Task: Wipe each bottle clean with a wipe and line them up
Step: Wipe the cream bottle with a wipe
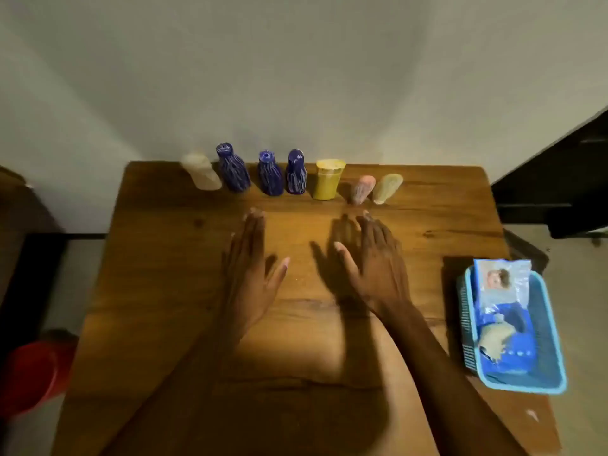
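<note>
Head view: both hands out flat over the wooden table [184, 291], and neither is gripping a thing. The left hand [251, 274] has its fingers straight, thumb out; the right hand [371, 264] is relaxed and open too. Seven bottles stand in a row along the far edge: a white bottle [201, 171] far left, three blue streaked bottles [270, 174], a yellow container [328, 179], then a pink bottle [362, 189] and a pale green bottle [386, 188]. The row looks lined up, so by my read the job is at or near its finish.

To do it well from here, check the row's spacing and straighten any bottle that leans, with light touches low on the body.

The pack of wipes [503, 311] sits in the blue basket [552, 353], near right. No loose wipe shows. Labels are blurred; whether each bottle is clean cannot be told. A red object [33, 373] at lower left is cut off.
</note>
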